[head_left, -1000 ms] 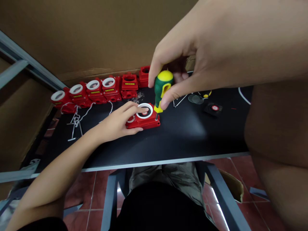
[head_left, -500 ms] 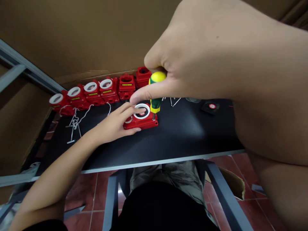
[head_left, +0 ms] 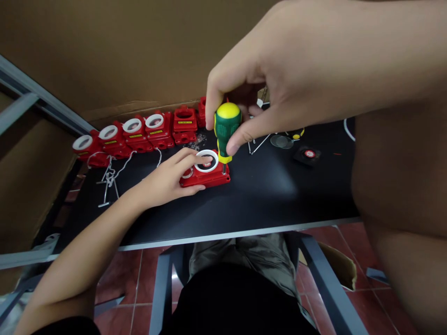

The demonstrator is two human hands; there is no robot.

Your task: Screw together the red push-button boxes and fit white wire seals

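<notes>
A red plastic box point(head_left: 209, 175) with a white ring point(head_left: 206, 160) on top lies on the black table point(head_left: 244, 200). My left hand point(head_left: 167, 179) rests on its left side, fingers laid over the top and one fingertip on the ring. My right hand point(head_left: 296, 79), close to the camera, pinches the green and yellow handle of a stubby screwdriver point(head_left: 225, 128). The screwdriver stands upright with its tip on the box's right rear corner.
Several similar red boxes point(head_left: 136, 132) line the back of the table against a cardboard wall. Metal pins on white string point(head_left: 110, 177) lie at the left. A black part with a red disc point(head_left: 307, 154), clear discs point(head_left: 282, 141) and loose metal rods sit at the right.
My right hand has turned on the screwdriver handle, covering it half a second ago and now pinching it again with thumb and fingers. The left hand and red box have stayed put.
</notes>
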